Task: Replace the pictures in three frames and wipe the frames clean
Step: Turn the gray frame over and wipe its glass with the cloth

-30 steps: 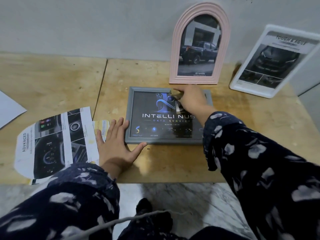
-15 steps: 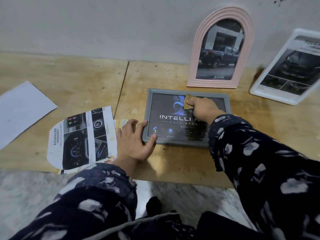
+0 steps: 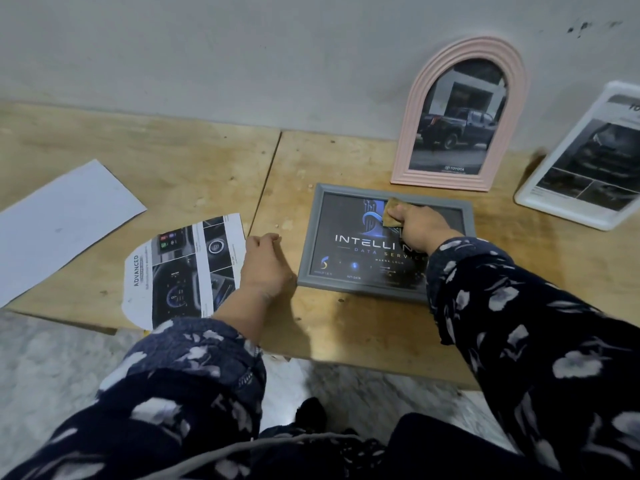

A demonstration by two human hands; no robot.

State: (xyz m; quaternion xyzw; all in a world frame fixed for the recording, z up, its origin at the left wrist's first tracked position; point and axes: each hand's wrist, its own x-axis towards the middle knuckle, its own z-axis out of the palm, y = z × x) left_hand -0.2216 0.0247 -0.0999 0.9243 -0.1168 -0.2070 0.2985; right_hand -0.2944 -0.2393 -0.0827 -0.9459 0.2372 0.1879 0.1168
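The right hand [image 3: 420, 225] was closed round a small tan cloth [image 3: 393, 213], pressing it onto the glass near the top edge of the grey frame [image 3: 346, 284]. The left hand [image 3: 266, 263] was curled in a loose fist, holding nothing, resting on the worktop [image 3: 194, 174] just beside the frame's left edge. That grey frame lay flat, face up, with a dark printed picture inside. It looked light and stiff, likely to slide on the wood, and its glazing probably fragile, so steadying it by the rim seemed wise. A cut-out car print [image 3: 183, 268] lay left, a blank sheet [image 3: 62, 220] further out. The pink arched frame [image 3: 460, 116] and white frame [image 3: 581, 161] leaned on the wall behind.
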